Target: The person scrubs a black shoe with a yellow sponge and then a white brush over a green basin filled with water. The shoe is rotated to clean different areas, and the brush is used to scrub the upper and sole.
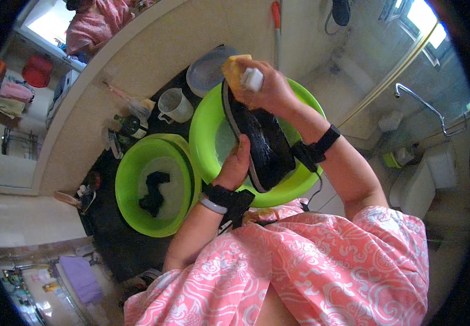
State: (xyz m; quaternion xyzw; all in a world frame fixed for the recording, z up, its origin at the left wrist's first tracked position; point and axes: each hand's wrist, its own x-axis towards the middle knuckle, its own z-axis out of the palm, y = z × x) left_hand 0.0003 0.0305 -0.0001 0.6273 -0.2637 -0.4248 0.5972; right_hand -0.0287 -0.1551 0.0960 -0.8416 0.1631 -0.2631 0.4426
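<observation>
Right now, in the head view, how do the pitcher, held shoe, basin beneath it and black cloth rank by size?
Largest: basin beneath shoe
Next: held shoe
Smallest: pitcher and cloth, too alike to rank

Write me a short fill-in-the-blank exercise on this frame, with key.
1. The left hand holds a dark shoe over a basin coloured ____.
2. The ____ hand holds a yellow sponge-like piece.
3. Dark cloth lies inside another basin, toward the picture's ____ side.
Missing words: green; right; left.
</observation>
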